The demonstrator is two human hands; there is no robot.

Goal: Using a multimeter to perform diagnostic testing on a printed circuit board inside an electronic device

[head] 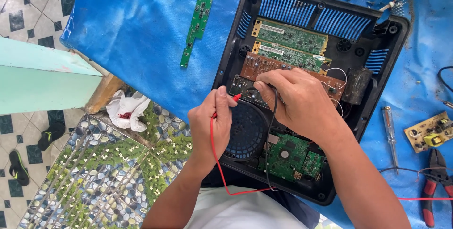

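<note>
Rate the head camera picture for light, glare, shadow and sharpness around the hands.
Head view: even daylight, soft shadows only; mild sheen on the blue tarp; left hand, right hand and the black casing all sharp; straight edges bow slightly toward the frame borders.

Bare blue tarp (141,26) left of the casing (236,35); right side seemingly tool-cluttered.
</note>
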